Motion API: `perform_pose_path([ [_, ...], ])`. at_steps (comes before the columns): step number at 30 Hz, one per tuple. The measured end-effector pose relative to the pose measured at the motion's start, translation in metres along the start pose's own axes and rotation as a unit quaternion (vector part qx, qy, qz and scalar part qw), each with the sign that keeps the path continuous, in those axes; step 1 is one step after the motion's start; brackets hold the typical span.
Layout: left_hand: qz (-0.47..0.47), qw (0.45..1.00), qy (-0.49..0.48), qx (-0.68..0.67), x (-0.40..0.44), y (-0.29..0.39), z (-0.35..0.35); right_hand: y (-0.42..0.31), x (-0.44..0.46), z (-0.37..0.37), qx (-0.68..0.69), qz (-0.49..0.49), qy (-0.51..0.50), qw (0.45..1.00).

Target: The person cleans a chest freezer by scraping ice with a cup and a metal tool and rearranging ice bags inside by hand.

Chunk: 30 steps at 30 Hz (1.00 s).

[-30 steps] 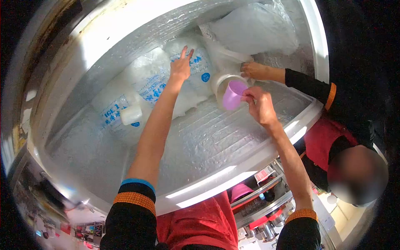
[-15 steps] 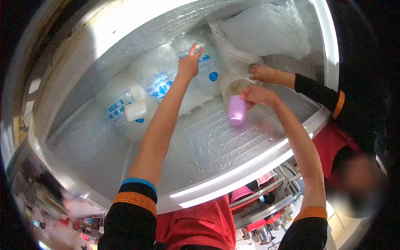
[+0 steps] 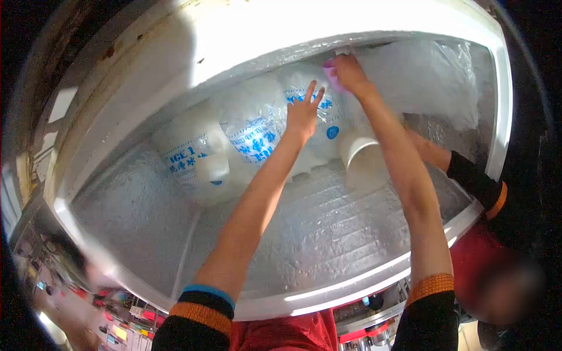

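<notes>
Purple cup (image 3: 329,68) at one o'clock in the chest freezer (image 3: 228,295), gripped in the right hand (image 3: 349,75), which partly hides it. The cup looks light and fairly stiff — probably slippery if frosted — and best taken round its wall, near the rim. Taking the cup as clock centre: at seven o'clock, the left hand (image 3: 302,119), two fingers spread, apparently holding nothing, over printed ice bags (image 3: 254,139); at five, a white tub (image 3: 355,146), tilted; at four, a co-worker's hand (image 3: 430,152), grip hidden; at three, a clear bag (image 3: 433,79).
</notes>
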<state>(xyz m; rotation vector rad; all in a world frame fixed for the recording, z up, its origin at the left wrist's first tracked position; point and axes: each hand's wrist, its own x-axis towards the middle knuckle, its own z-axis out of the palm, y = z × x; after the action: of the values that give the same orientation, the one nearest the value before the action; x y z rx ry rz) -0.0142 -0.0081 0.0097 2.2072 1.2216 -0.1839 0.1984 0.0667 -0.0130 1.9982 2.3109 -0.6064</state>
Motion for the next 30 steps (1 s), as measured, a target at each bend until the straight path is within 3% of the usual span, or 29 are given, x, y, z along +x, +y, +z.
perform_pose_path([
  [2, -0.007, 1.000, 0.000, -0.009, 0.001, 0.002, -0.001, 0.012, 0.016, 0.044, -0.035, -0.013, -0.016, 0.999],
  [4, -0.013, 1.000, 0.001, -0.022, 0.002, 0.003, 0.000, 0.017, 0.020, 0.066, -0.096, -0.047, 0.083, 0.991],
  [5, -0.016, 1.000, -0.005, -0.022, 0.000, 0.002, 0.000, 0.021, 0.025, 0.075, -0.091, -0.046, 0.079, 0.992],
  [7, -0.014, 0.999, -0.027, -0.035, 0.001, 0.002, -0.001, 0.025, 0.038, 0.074, 0.028, 0.025, 0.025, 0.999],
  [10, -0.011, 0.999, 0.005, -0.033, 0.001, 0.003, 0.001, 0.022, 0.038, 0.085, -0.007, 0.014, 0.099, 0.995],
  [11, -0.012, 0.999, 0.006, -0.035, 0.002, 0.004, 0.002, 0.023, 0.039, 0.086, -0.009, 0.013, 0.098, 0.995],
  [13, -0.028, 0.998, 0.013, -0.046, 0.003, 0.007, 0.002, 0.023, 0.045, 0.085, 0.032, 0.039, 0.003, 0.999],
  [14, -0.030, 0.998, 0.014, -0.049, 0.002, 0.007, 0.002, 0.020, 0.043, 0.087, 0.062, 0.067, 0.034, 0.995],
  [17, -0.029, 0.997, 0.002, -0.067, 0.004, 0.007, -0.003, 0.014, 0.040, 0.087, 0.015, 0.032, 0.097, 0.995],
  [20, -0.032, 0.998, -0.012, -0.055, 0.003, 0.008, -0.002, 0.013, 0.042, 0.080, 0.010, 0.066, 0.022, 0.998],
  [23, -0.033, 0.998, -0.013, -0.053, 0.003, 0.009, 0.000, 0.008, 0.040, 0.077, -0.004, 0.037, 0.077, 0.996],
  [26, -0.036, 0.999, -0.006, -0.039, 0.008, 0.010, -0.002, 0.013, 0.046, 0.086, 0.006, 0.069, 0.045, 0.997],
  [30, -0.032, 0.999, -0.009, -0.038, 0.007, 0.011, 0.003, 0.011, 0.044, 0.090, -0.012, 0.046, 0.092, 0.995],
])
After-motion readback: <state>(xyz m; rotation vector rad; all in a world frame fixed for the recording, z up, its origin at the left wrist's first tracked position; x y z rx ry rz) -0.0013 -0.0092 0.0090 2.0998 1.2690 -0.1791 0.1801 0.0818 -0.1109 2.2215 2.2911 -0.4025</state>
